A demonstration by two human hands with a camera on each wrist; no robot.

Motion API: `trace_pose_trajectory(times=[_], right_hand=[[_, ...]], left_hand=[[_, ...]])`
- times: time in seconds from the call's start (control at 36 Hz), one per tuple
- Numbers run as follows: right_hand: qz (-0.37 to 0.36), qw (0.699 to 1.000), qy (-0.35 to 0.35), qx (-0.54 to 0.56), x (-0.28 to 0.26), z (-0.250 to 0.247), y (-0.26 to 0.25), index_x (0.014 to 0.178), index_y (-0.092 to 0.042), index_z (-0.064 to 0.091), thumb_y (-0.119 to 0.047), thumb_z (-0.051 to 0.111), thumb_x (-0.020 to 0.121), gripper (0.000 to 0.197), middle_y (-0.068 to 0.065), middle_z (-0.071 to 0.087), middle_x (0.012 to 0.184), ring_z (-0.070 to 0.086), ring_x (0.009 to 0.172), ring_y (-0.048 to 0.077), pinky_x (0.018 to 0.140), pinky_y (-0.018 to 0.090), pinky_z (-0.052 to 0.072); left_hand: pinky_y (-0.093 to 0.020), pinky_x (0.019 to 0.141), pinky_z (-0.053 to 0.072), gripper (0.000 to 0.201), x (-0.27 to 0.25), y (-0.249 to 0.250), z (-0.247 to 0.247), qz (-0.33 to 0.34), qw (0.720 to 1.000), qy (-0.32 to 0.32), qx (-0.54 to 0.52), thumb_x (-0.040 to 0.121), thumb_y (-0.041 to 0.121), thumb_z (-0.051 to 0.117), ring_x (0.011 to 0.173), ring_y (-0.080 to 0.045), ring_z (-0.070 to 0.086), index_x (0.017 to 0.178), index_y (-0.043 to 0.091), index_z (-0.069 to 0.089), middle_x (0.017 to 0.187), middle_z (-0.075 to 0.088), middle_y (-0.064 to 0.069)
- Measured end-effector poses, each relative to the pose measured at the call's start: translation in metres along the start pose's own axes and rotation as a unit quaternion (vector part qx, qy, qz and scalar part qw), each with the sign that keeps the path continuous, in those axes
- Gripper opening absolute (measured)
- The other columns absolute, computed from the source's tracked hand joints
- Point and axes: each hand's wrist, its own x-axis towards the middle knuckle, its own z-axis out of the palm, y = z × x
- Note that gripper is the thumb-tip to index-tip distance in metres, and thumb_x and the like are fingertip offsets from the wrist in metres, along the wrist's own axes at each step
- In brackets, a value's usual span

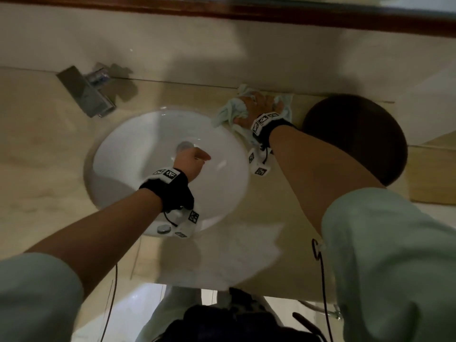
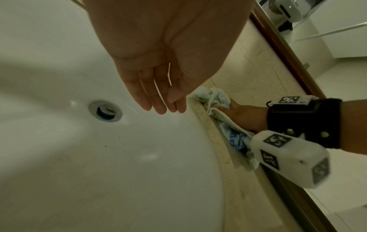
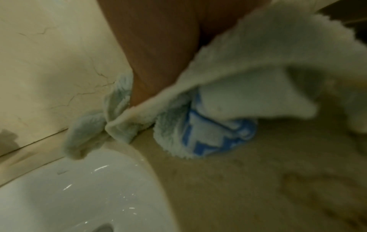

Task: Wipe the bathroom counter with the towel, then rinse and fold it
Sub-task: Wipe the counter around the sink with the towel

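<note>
A pale blue towel [image 1: 229,112] with a blue pattern lies bunched on the beige stone counter [image 1: 259,218], behind and to the right of the white sink [image 1: 138,134], close to the back wall. My right hand [image 1: 259,104] lies on top of it, gripping the bunched cloth and pressing it down by the basin's rim. The left wrist view shows the towel [image 2: 214,97] folded over the right hand [image 2: 244,116]. In the right wrist view the towel [image 3: 248,87] drapes over my palm. My left hand [image 2: 164,108] hangs over the basin near the drain [image 2: 104,113], fingers relaxed, holding nothing.
A chrome faucet [image 1: 86,91] stands at the back left of the sink. A dark round object [image 1: 355,137] sits on the counter just right of the towel, with a wood-coloured box [image 1: 431,174] beyond it. A brown-framed mirror edge [image 1: 222,11] runs along the wall above.
</note>
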Motion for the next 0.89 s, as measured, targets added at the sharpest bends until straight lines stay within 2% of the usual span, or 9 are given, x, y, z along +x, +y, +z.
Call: trace_pose_trajectory(times=[0.11, 0.19, 0.28, 0.42, 0.58, 0.69, 0.78, 0.89], right_hand=[[-0.004, 1.0, -0.005, 0.005, -0.014, -0.006, -0.002, 0.152, -0.033, 0.001, -0.067, 0.034, 0.089, 0.079, -0.001, -0.01, 0.16, -0.008, 0.147, 0.028, 0.117, 0.053, -0.004], [-0.008, 1.0, -0.001, 0.013, -0.027, -0.007, -0.004, 0.152, -0.029, -0.001, -0.064, 0.032, 0.092, 0.077, -0.001, -0.01, 0.16, -0.008, 0.147, 0.027, 0.118, 0.052, -0.002], [-0.017, 1.0, 0.014, 0.011, -0.043, -0.002, -0.006, 0.151, -0.028, 0.009, -0.057, 0.038, 0.094, 0.07, 0.002, 0.0, 0.159, 0.0, 0.147, 0.027, 0.118, 0.05, 0.003], [-0.008, 0.999, 0.035, 0.001, -0.064, 0.036, -0.004, 0.148, -0.037, 0.014, -0.062, 0.042, 0.087, 0.072, 0.0, 0.004, 0.158, 0.0, 0.146, 0.028, 0.117, 0.053, 0.002], [0.021, 0.999, 0.038, -0.005, -0.114, 0.073, -0.003, 0.146, -0.044, 0.006, -0.07, 0.038, 0.083, 0.076, -0.008, -0.004, 0.158, -0.005, 0.146, 0.03, 0.115, 0.056, 0.001], [0.039, 0.999, 0.029, -0.002, -0.15, 0.096, -0.007, 0.145, -0.046, 0.01, -0.066, 0.047, 0.082, 0.076, -0.007, -0.001, 0.157, -0.005, 0.146, 0.03, 0.115, 0.056, 0.003], [0.057, 0.998, 0.026, 0.015, -0.176, 0.113, -0.009, 0.145, -0.045, 0.01, -0.066, 0.047, 0.081, 0.077, -0.005, 0.0, 0.158, -0.002, 0.146, 0.031, 0.114, 0.058, 0.004], [0.079, 0.995, 0.043, 0.033, -0.215, 0.135, -0.013, 0.147, -0.043, 0.012, -0.066, 0.047, 0.082, 0.078, -0.003, 0.009, 0.158, 0.005, 0.146, 0.03, 0.115, 0.055, 0.004]], left_hand=[[-0.021, 0.094, 0.039, 0.03, -0.013, -0.009, 0.002, -0.011, 1.0, 0.017, -0.001, 0.091, 0.003, 0.049, 0.116, -0.023, 0.057, 0.111, 0.012, 0.069, 0.121, 0.065, -0.009], [-0.019, 0.092, 0.037, 0.031, -0.021, -0.012, 0.002, -0.003, 1.0, 0.025, 0.005, 0.09, 0.002, 0.047, 0.117, -0.022, 0.056, 0.11, 0.012, 0.069, 0.122, 0.064, -0.007], [-0.023, 0.095, 0.039, 0.031, -0.028, -0.013, 0.005, 0.009, 1.0, 0.027, 0.006, 0.091, 0.002, 0.046, 0.116, -0.022, 0.056, 0.11, 0.011, 0.069, 0.121, 0.065, -0.008], [-0.027, 0.096, 0.041, 0.03, -0.041, -0.014, 0.011, 0.031, 0.999, 0.017, 0.025, 0.091, 0.003, 0.047, 0.115, -0.025, 0.056, 0.109, 0.01, 0.069, 0.12, 0.064, -0.009], [-0.028, 0.098, 0.04, 0.026, -0.069, -0.023, 0.017, 0.067, 0.997, 0.002, 0.032, 0.091, 0.007, 0.049, 0.115, -0.024, 0.056, 0.107, 0.013, 0.069, 0.122, 0.063, -0.007], [-0.029, 0.097, 0.041, 0.029, -0.093, -0.036, 0.018, 0.093, 0.995, -0.008, 0.042, 0.091, 0.005, 0.047, 0.116, -0.024, 0.055, 0.108, 0.013, 0.069, 0.122, 0.063, -0.008], [-0.029, 0.096, 0.041, 0.031, -0.111, -0.047, 0.018, 0.111, 0.991, -0.019, 0.065, 0.091, 0.004, 0.045, 0.117, -0.026, 0.055, 0.11, 0.012, 0.068, 0.123, 0.063, -0.009], [-0.028, 0.097, 0.04, 0.031, -0.128, -0.061, 0.02, 0.124, 0.989, -0.03, 0.079, 0.089, 0.002, 0.048, 0.117, -0.026, 0.055, 0.111, 0.01, 0.068, 0.122, 0.064, -0.01]])
